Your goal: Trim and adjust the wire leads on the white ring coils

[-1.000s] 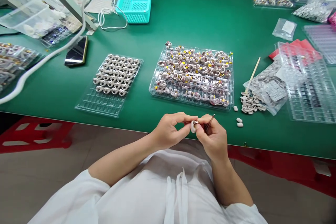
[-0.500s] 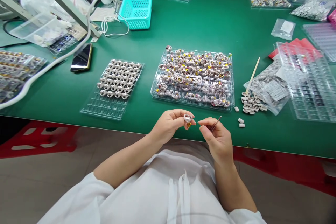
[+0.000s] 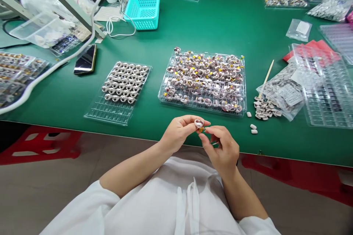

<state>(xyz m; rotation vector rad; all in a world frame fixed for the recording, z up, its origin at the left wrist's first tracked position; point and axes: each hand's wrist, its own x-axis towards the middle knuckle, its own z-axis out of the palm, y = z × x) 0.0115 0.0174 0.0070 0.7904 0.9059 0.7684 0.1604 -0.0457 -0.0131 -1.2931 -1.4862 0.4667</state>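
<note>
My left hand (image 3: 178, 132) pinches a small beige earbud-like shell (image 3: 198, 123) between thumb and fingertips. From its lower side hangs an orange-yellow flex strip (image 3: 201, 130). Close against that strip are the thumb and forefinger of my right hand (image 3: 222, 148); whether they touch it I cannot tell. Tweezers (image 3: 215, 143) stay tucked in the right hand, mostly hidden by the fingers. Just beyond both hands lies a clear tray (image 3: 182, 107) filled with similar beige shells with yellow strips.
Left of centre, a clear tray (image 3: 106, 114) holds rows of beige shells. On the right lie loose beige caps (image 3: 266, 109), a wooden stick (image 3: 267, 75), a plastic bag of caps (image 3: 289, 95) and an unfilled clear tray (image 3: 325, 114). A turquoise basket (image 3: 150, 25) and a phone (image 3: 85, 60) are farther left.
My right hand has moved left, its fingertips coming up to the orange strip, and the tweezers have turned down into the palm. The left hand has shifted slightly right with the shell.
</note>
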